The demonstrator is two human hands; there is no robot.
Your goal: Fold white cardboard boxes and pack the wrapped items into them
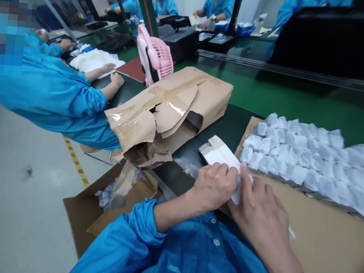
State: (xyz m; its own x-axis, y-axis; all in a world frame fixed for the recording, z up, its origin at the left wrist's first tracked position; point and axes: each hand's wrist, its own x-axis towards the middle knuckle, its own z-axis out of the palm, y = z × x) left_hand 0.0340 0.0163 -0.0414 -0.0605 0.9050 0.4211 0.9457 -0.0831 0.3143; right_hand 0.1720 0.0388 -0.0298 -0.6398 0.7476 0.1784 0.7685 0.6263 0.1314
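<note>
A stack of folded white paper [220, 152] lies near the table edge in front of me, its far end sticking out beyond my hands. My left hand [214, 186] is closed over its near part, fingers curled. From the other side my right hand [262, 212] grips the near end, thumb up along the paper. The hands almost touch, and what lies under their fingers is hidden. To the right, several small white-wrapped pieces [300, 152] sit in close rows on a cardboard sheet [325, 232].
A torn brown paper parcel [211, 88] lies on the table ahead, a pink fan [156, 56] behind it. An open carton [81, 212] with crumpled wrapping stands low at left. A co-worker in blue [56, 93] sits at left; other people work across the green surface [251, 91].
</note>
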